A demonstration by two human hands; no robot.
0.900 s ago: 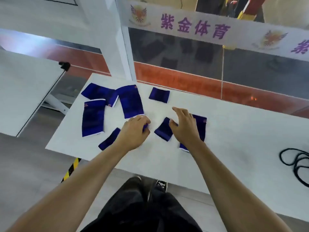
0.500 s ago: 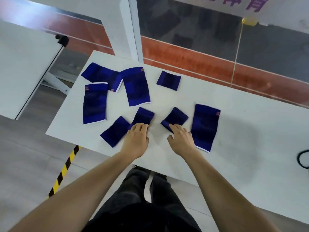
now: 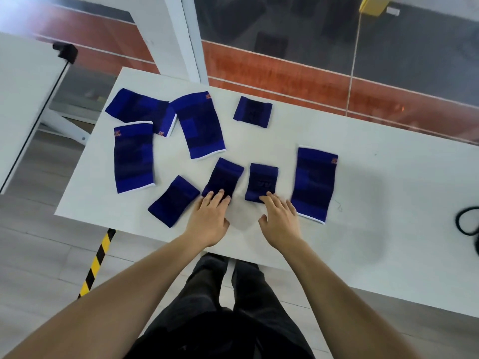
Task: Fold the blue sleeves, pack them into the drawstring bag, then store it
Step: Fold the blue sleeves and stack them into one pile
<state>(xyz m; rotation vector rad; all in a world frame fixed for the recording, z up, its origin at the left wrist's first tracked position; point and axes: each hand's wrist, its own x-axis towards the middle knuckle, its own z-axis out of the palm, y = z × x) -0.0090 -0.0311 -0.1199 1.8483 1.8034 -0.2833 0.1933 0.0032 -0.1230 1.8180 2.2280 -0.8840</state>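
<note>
Currently eight blue sleeves lie flat on the white desk (image 3: 388,193), none folded together and none stacked except at the far left, where a long sleeve (image 3: 141,110) has its end tucked under its neighbour (image 3: 199,125). A third long sleeve (image 3: 133,156) lies below them, a fourth (image 3: 315,182) at the right. Four short ones complete the set: one alone at the back (image 3: 252,111), one near the front edge (image 3: 174,200), and two in the middle.

Left hand (image 3: 208,218) rests palm down, fingers (image 3: 216,199) extended and flat on the near end of one middle short sleeve (image 3: 224,177); nothing is gripped. Right hand (image 3: 281,220) is likewise spread, fingers (image 3: 269,199) pressing the near edge of the other short sleeve (image 3: 261,182), gripping nothing.

A black cord (image 3: 466,221) lies at the desk's right, cut off by the frame. No drawstring bag can be identified. A second white surface (image 3: 23,94) stands to the left, with yellow-black floor tape (image 3: 97,263) below the desk edge. Orange logos on the long sleeves are too small to read. Dark trousers (image 3: 223,320) fill the lower centre.
</note>
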